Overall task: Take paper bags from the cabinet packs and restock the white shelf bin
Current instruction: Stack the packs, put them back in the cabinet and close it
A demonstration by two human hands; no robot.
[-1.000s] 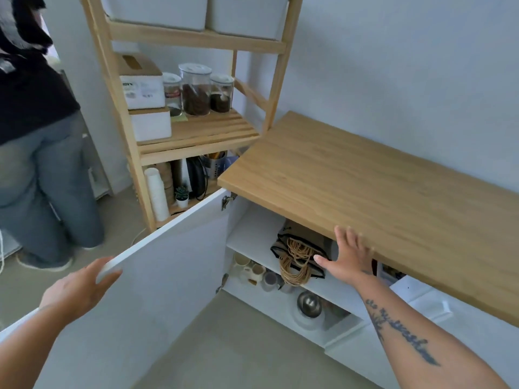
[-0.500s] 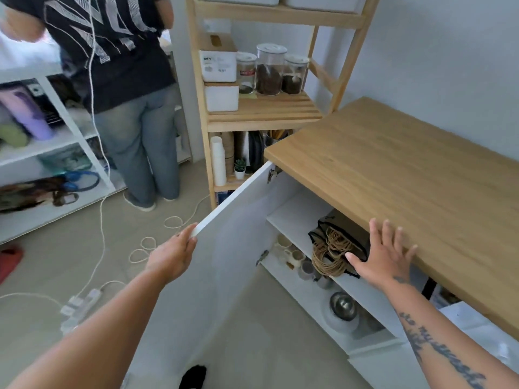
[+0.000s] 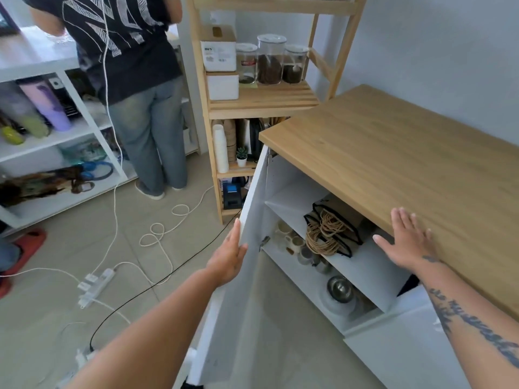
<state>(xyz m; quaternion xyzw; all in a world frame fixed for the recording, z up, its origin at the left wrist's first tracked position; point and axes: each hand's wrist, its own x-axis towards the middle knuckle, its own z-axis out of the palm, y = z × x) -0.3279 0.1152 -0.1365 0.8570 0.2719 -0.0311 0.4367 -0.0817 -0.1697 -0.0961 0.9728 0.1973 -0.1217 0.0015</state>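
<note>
A pack of brown paper bags (image 3: pixel 337 217) with twisted paper handles lies on the upper shelf inside the open white cabinet (image 3: pixel 365 265). My left hand (image 3: pixel 229 255) rests with straight fingers on the top edge of the open cabinet door (image 3: pixel 252 203). My right hand (image 3: pixel 407 240) lies flat, fingers spread, on the front edge of the wooden top (image 3: pixel 407 164), just right of the bags and not touching them. A white bin (image 3: pixel 223 85) stands on the wooden shelf unit at the back.
Mugs (image 3: pixel 295 242) and a metal bowl (image 3: pixel 339 289) sit on the cabinet's lower shelf. Another person (image 3: pixel 134 80) stands at a white rack on the left. Cables and a power strip (image 3: pixel 95 284) lie on the floor. Jars (image 3: pixel 271 60) stand beside the bin.
The cabinet door has swung wider open with my left hand on its edge. My view has turned left. My right hand has stayed at the wooden top's front edge.
</note>
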